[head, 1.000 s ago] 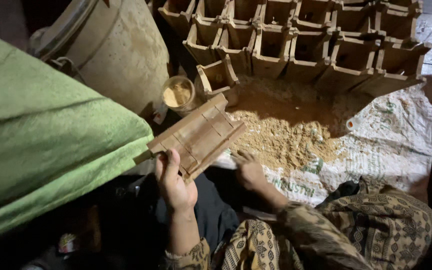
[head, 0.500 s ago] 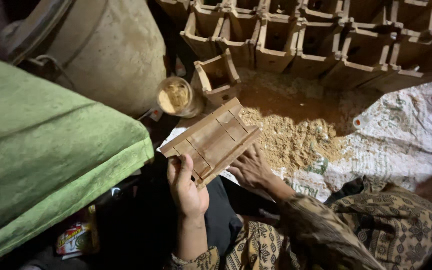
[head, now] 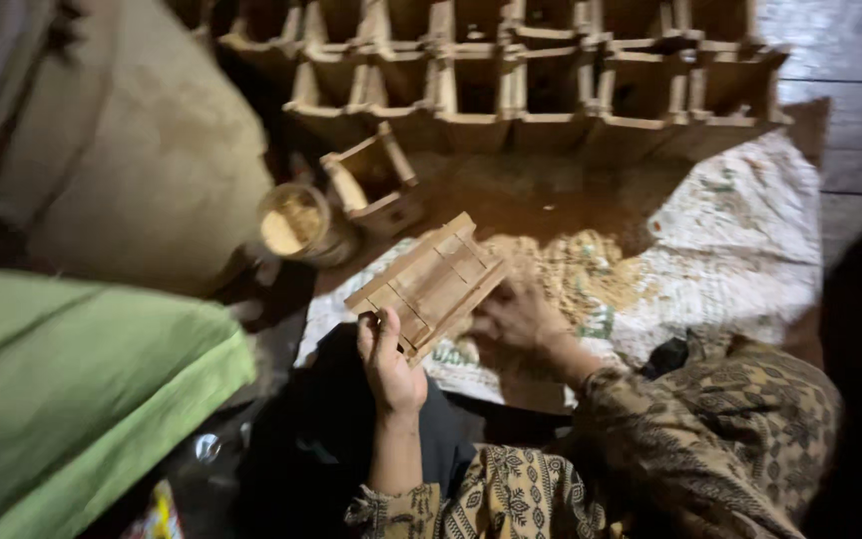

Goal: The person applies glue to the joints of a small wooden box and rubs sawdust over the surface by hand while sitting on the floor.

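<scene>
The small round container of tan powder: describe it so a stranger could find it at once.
Start at the rows of wooden box moulds along the top. One lone wooden mould sits in front of them; the round container stands just to its left. It is the only round, powder-filled vessel there.

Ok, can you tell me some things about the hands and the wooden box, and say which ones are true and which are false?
1. The left hand holds the flat wooden frame by its lower edge. True.
2. The right hand is lifting the small round pot. False: it is at the frame's right side, near the sawdust pile; the pot stands apart, up to the left.
3. The sawdust lies on a white woven sack. True.
4. The rows of wooden boxes at the top are stacked on the green cloth. False: the green cloth is at the lower left, away from them.
5. The person wears a patterned sleeve. True.
</scene>
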